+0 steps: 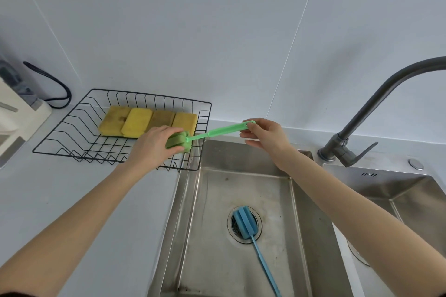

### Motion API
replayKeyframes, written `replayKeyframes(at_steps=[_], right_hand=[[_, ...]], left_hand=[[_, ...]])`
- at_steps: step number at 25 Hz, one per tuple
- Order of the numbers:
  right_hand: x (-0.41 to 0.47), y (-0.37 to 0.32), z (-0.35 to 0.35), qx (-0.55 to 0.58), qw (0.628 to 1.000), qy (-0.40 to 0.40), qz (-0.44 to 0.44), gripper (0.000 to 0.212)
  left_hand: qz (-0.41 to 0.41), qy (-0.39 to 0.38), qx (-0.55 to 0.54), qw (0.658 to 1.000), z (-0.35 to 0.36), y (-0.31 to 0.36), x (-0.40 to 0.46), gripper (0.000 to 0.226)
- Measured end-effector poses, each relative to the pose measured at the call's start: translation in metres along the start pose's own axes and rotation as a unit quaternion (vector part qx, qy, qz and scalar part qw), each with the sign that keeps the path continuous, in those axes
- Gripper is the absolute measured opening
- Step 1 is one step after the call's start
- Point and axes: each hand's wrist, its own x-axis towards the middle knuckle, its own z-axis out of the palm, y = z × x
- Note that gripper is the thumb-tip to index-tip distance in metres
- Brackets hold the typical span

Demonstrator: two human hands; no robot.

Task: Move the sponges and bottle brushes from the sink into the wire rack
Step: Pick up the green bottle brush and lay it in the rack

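A green bottle brush (212, 133) is held level over the right edge of the black wire rack (72, 127). My left hand (152, 144) grips its green sponge head, and my right hand (265, 136) pinches the far end of its handle. Several yellow sponges (136, 121) lie side by side at the back of the rack. A blue bottle brush (246, 223) lies in the steel sink (205, 224), its sponge head over the drain and its handle running toward the front edge.
A dark grey faucet (362, 113) stands at the right between the two sink basins. A white appliance (14, 113) with a black cable sits at the far left on the grey counter. A tiled wall rises behind.
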Motion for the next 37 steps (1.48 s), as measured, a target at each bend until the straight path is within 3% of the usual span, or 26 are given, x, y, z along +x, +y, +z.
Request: replayKeyframes(at_steps=[11, 20, 26, 31, 37], right_hand=[[0.075, 0.024, 0.033, -0.054, 0.998, 0.004, 0.037, 0.020], [0.086, 0.044, 0.030, -0.069, 0.995, 0.009, 0.068, 0.012], [0.074, 0.045, 0.021, -0.153, 0.984, -0.012, 0.093, 0.029], [0.048, 0.039, 0.004, -0.262, 0.963, -0.028, 0.063, 0.033], [0.009, 0.060, -0.026, -0.341, 0.938, -0.021, 0.065, 0.036]], left_hand=[[-0.063, -0.053, -0.002, 0.997, 0.038, -0.034, 0.045, 0.045], [-0.079, -0.033, 0.014, 0.996, 0.058, -0.031, 0.058, 0.044], [-0.070, -0.079, 0.020, 0.994, 0.044, -0.024, 0.054, 0.052], [-0.019, -0.052, 0.006, 0.998, 0.024, 0.011, 0.052, 0.051], [0.069, -0.051, -0.098, 0.991, 0.026, 0.062, 0.038, 0.033]])
